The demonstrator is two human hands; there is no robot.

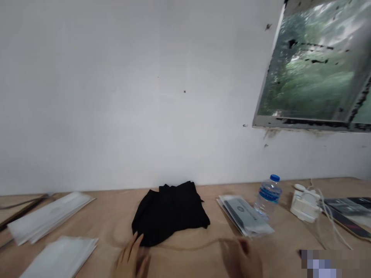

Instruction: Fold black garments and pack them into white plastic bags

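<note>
Your left hand (131, 258) is open, fingers spread, its fingertips at the near edge of the black cloth (169, 214), which lies bunched mid-table. The cloth looks light, soft and limp; pinch it at that near fold. Your right hand (242, 258) is too blurred to tell its grip; it lies near the plastic-sleeved packets (245, 216), right of the cloth.

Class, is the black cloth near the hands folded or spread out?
Folded, it seems: the black cloth lies in a compact pile, with layered edges showing along its top.
</note>
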